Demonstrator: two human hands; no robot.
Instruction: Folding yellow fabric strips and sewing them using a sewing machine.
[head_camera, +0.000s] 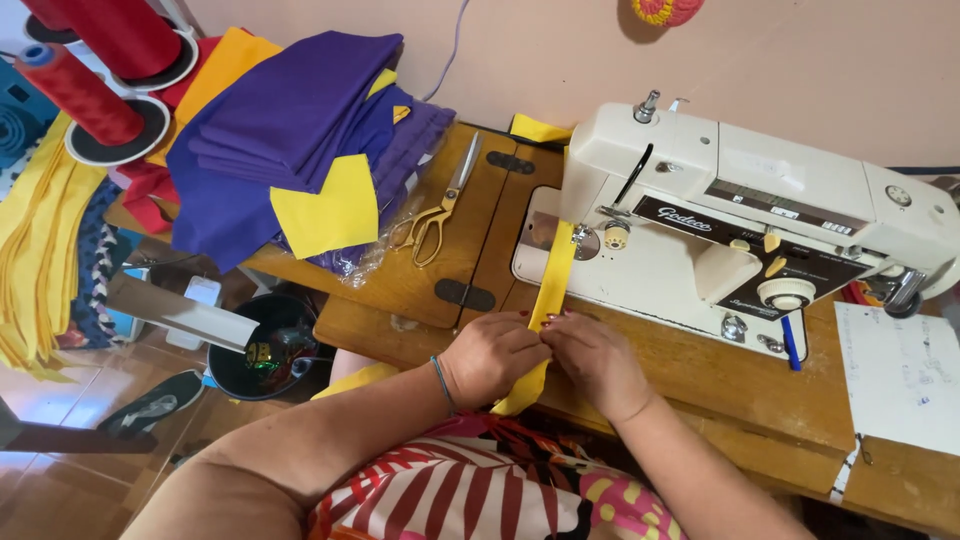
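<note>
At the front edge of the wooden sewing table (420, 290), both hands meet on a long narrow strip of yellow fabric (553, 275).

Left hand (492, 355): fingers curled together and pinched on the strip's left edge; a thin blue band sits at the wrist.

Right hand (595, 355): fingertips pressed down on the strip from the right, touching the left hand's fingers, closed on the cloth.

Yellow strip: runs from under the needle area of the white sewing machine (760, 225), across the machine bed, between the two hands, and hangs over the table edge toward the person's lap.

Elsewhere on the table: gold-handled metal scissors (440, 205), lying left of the machine, well apart from the hands; a stack of folded purple cloth (290, 120) with a yellow fabric piece (330, 210) resting on its near side; a blue pen (790, 345) just in front of the machine; a white sheet of paper (900, 375) at the far right.

Far left: two red thread cones (85, 95) on stands.

Below the table: a black bucket (265, 345) on the tiled floor.
</note>
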